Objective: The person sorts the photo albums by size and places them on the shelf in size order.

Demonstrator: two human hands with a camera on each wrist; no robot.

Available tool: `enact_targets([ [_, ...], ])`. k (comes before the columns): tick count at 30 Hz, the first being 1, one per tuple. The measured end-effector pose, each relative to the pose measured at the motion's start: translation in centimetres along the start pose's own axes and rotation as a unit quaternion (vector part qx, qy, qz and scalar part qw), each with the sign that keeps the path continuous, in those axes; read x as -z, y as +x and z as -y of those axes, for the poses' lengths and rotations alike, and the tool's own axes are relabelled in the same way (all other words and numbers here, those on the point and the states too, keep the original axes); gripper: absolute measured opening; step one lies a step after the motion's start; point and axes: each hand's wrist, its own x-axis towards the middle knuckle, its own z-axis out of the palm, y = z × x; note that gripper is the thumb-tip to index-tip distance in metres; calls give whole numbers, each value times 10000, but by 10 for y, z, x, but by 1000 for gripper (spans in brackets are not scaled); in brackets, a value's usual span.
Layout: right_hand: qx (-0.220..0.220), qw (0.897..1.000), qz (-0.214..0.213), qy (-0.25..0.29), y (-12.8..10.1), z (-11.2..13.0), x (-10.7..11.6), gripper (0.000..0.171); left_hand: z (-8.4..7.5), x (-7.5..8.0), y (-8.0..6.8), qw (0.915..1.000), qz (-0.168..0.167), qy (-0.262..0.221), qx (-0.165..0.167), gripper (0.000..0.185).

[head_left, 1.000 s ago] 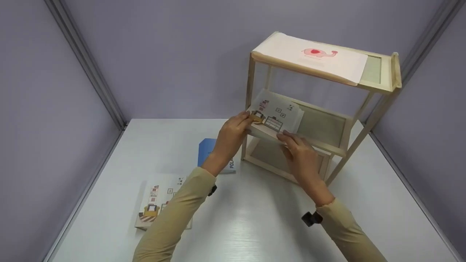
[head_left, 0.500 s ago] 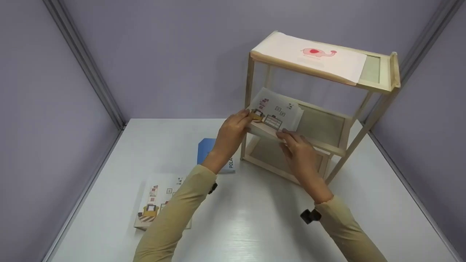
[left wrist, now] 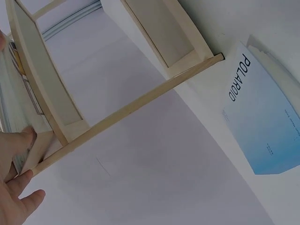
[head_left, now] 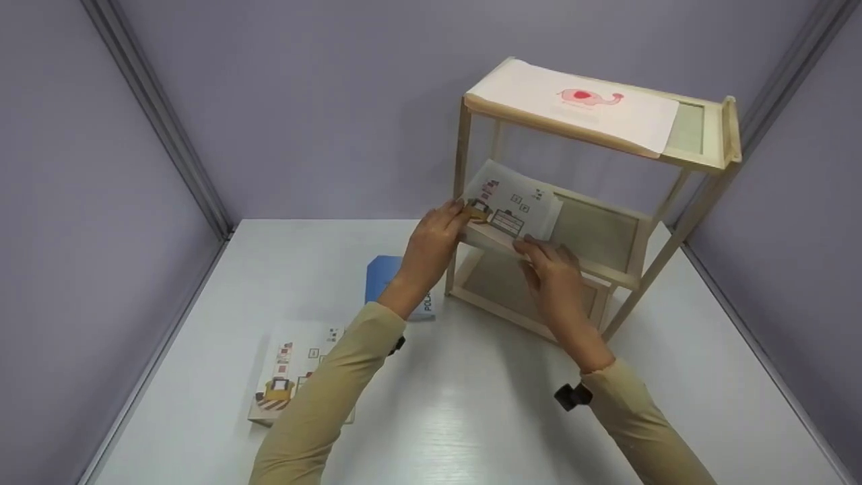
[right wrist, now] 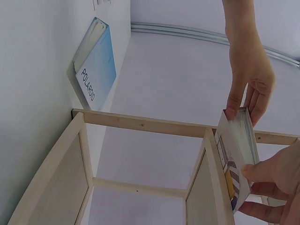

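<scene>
A thick white book (head_left: 512, 212) with a yellow vehicle printed on its cover lies at the left end of the middle shelf of a small wooden rack (head_left: 609, 273). My left hand (head_left: 431, 244) pinches the book's left end between thumb and fingers, close to the rack's front left post. At the front right corner, my right hand (head_left: 560, 283) holds the book too. In the right wrist view, the right thumb presses the page side of the book (right wrist: 241, 143), with the fingers around its other edge. In the left wrist view, only part of the book (left wrist: 18, 105) shows.
A white sheet with a pink elephant (head_left: 589, 100) covers much of the rack's top. Left of the rack, a blue and white item marked POLAROID (head_left: 380, 273) lies on the white table (head_left: 431, 417). A similar white book (head_left: 276, 377) lies nearer, partly behind my left sleeve.
The book has shifted slightly, its far edge a little higher in the head view. Both hands have moved slightly with it and keep their hold.
</scene>
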Motion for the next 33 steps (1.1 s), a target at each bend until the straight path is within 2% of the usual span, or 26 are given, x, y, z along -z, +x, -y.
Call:
enact_targets([
  [8, -122, 9997, 96, -171, 2, 0, 0, 30, -2, -2, 4, 9993, 96, 349, -38, 39],
  [14, -151, 9995, 85, -267, 6, -2, -1, 31, -2, -6, 7, 9967, -4, 800, -157, 41],
  [33, -124, 9976, -12, -685, 9, -4, -5, 28, -3, -10, 12, 9980, -10, 617, -96, 37],
])
